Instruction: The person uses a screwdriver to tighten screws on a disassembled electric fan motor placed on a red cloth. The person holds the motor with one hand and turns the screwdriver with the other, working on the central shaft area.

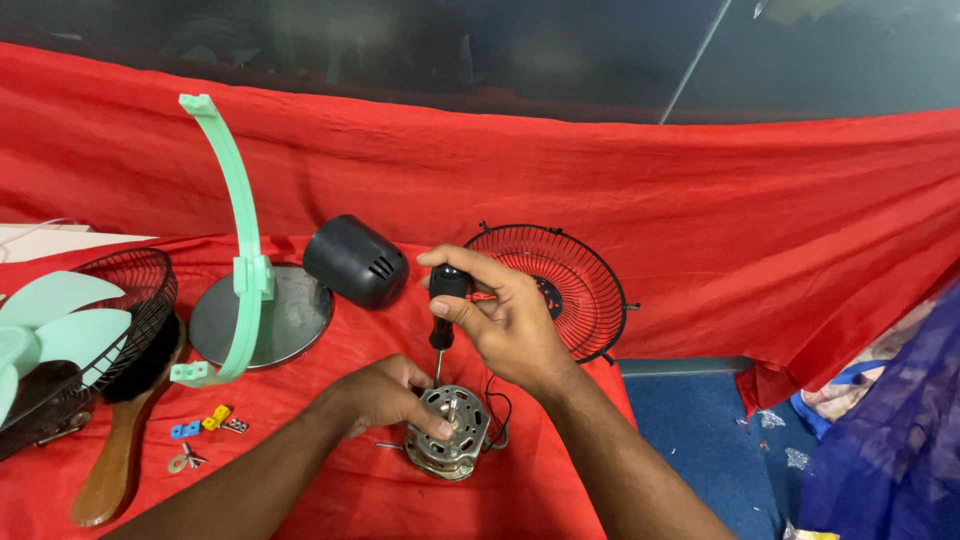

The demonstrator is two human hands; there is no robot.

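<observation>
A bare metal fan motor (447, 430) sits upright on the red cloth (560, 480) near the front edge of the table, its short shaft pointing up and a thin black wire curling from its right side. The left hand (385, 392) rests on the motor's top left, fingers curled around the housing and gripping it. A screwdriver (442, 315) with a black handle stands nearly upright over the motor, its tip down on the top plate beside the shaft. The right hand (505, 318) is clenched around the handle, thumb across the top. Just behind that hand a red wire fan guard (580, 285) stands tilted on the cloth. To the left of it lies a black motor cover (352, 260), then a round metal base (290, 315) with a mint green curved bracket (235, 220) rising from it. Farther left are a black fan cage (140, 290) with mint green blades (55, 320), a wooden brush (120, 440), and small blue and yellow plastic pieces (205, 423) with loose screws beside them
</observation>
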